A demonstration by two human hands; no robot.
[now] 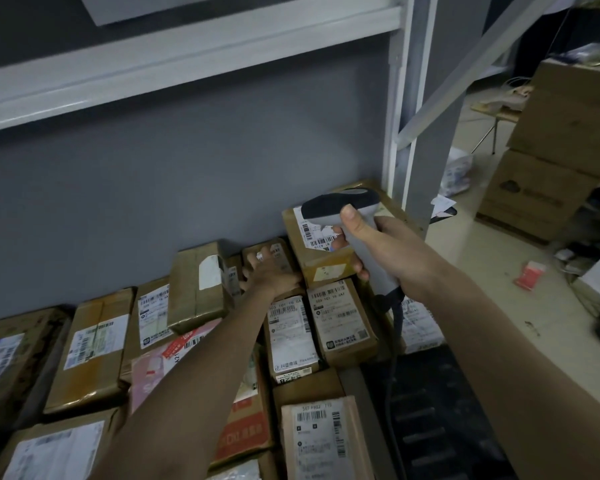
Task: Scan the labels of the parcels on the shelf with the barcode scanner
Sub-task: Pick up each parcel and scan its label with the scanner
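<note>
- The right hand has its fingers wrapped tight around the grip of a grey barcode scanner, thumb up along the grip's side; the scanner's dark nose points left, over the label of the big carton.
- That big carton, brown and taped, stands at the back right corner of the shelf, against the white shelf post. Its white label carries several barcodes; the print beside them is too small to read.
- Just left of the big carton, the left hand lies on a small brown parcel by the grey back wall, fingers spread over its top and far edge; whether they grip it cannot be told.
- In front of the big carton two narrow parcels lie side by side, each label headed "505 101 16": the right one and the left one.
- Further forward of the big carton, a carton shows a label reading "507 P802".
- Left of the big carton, beyond the left hand, a taped parcel leans on others, and a pink mailer bag with a red sticker lies below it.
- A dark cable hangs from the scanner's grip.
- Right of the big carton, past the post, stacked brown cartons stand on the floor, and a red packet lies near them.
</note>
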